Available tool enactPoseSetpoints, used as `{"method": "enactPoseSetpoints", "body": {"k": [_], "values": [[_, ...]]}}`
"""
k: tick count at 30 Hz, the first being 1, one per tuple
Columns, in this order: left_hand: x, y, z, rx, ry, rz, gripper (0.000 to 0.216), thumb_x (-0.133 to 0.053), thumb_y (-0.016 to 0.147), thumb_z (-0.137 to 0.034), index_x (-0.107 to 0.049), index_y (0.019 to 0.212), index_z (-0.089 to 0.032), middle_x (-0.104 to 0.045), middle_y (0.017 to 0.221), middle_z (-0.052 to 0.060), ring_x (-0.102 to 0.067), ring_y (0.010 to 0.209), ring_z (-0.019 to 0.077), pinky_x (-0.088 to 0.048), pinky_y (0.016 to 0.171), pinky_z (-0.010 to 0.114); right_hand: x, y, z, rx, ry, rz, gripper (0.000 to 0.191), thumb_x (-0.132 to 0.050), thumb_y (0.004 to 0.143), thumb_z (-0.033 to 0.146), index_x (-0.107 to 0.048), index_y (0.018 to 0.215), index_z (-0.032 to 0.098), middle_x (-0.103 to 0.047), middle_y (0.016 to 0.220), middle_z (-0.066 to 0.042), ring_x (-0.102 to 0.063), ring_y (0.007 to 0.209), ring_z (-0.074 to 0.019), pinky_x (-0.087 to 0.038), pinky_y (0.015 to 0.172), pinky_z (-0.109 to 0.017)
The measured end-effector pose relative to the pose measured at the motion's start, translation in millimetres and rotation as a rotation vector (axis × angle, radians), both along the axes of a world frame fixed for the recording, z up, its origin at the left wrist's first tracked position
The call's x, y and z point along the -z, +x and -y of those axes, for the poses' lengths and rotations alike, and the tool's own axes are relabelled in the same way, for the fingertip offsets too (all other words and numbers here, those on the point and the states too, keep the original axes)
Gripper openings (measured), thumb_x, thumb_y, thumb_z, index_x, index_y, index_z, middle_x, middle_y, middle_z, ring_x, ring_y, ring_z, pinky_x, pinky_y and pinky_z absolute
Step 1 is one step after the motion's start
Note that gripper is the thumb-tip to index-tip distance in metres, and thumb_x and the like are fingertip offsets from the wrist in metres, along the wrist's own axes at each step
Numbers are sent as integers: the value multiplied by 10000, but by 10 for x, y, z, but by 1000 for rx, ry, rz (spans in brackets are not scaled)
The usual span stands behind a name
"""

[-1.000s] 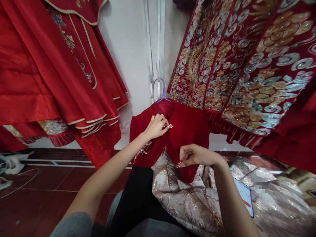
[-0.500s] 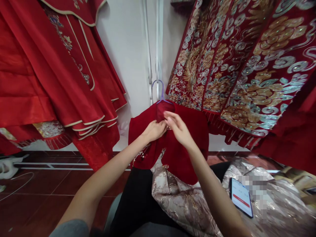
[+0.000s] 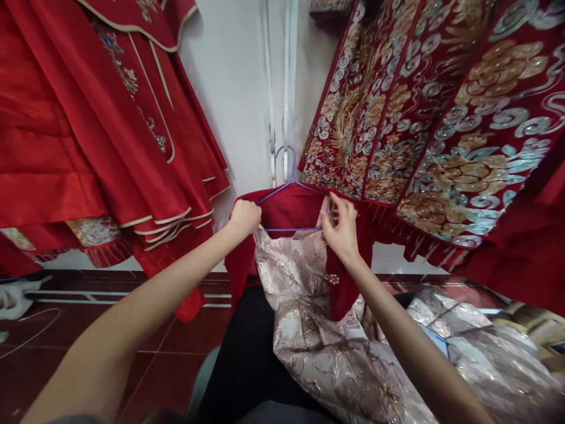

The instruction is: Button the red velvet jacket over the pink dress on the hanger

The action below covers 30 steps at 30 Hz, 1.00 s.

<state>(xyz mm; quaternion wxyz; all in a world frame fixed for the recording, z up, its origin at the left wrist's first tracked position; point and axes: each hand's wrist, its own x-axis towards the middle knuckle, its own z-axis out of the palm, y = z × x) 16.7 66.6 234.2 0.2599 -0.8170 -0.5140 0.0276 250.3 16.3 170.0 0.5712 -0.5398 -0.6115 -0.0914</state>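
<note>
Red garments (image 3: 66, 118) are hung against a pale wall (image 3: 225, 88) at upper left, and an embroidered garment (image 3: 468, 147) is hung at upper right, above a tiled floor (image 3: 176, 347). At the centre, a purple hanger (image 3: 293, 178) is fitted with a red jacket (image 3: 342, 297), its front spread wide, and a pale dress (image 3: 291, 265) is seen inside it. The hands are kept apart: the left hand (image 3: 246, 217) is closed on the jacket's edge, while the right hand (image 3: 342, 227) is curled at the opposite edge, beside a dress strap (image 3: 325, 209); how firmly it is pinched cannot be told. Both garments are already hung together, by all appearances; the jacket is not yet fastened. No container can be made out; the dress is merely enclosed by the jacket.
</note>
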Motion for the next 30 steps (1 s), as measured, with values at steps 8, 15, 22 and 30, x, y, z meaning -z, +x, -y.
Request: {"method": "enactPoseSetpoints", "body": {"k": [8,15,22,30], "values": [[76,-58,-91,43,38,-17,289,-418,833,-83,-683,933,-29,-687,945,234,-651,875,259,-369,730,325,28,-3,76,-222,-101,110,393,-421,905,378,-590,1181,156,-495,1289,-155,-470,1224,-256,-357,1060,-423],[74,-131,-93,78,37,-14,276,-440,787,-78,-699,879,-51,-692,910,222,-637,855,248,-347,743,334,441,-261,60,9,-253,96,893,-435,853,566,-142,1450,-30,-147,1506,-295,-82,1410,-403,-59,1143,-537],[122,-141,-149,92,12,3,233,-480,766,-76,-713,748,-81,-688,838,219,-585,889,271,-297,791,362,192,-41,-266,374,-316,253,891,-369,872,542,-162,1395,-150,-157,1462,-375,-51,1401,-416,-15,1059,-664],[61,-183,-271,180,0,-135,241,-486,741,-109,-719,800,-93,-685,876,197,-572,893,268,-287,857,379,-148,466,-346,486,-444,548,759,-369,879,597,-411,1309,-27,-260,1474,-279,-146,1400,-330,-131,1083,-593]]}}
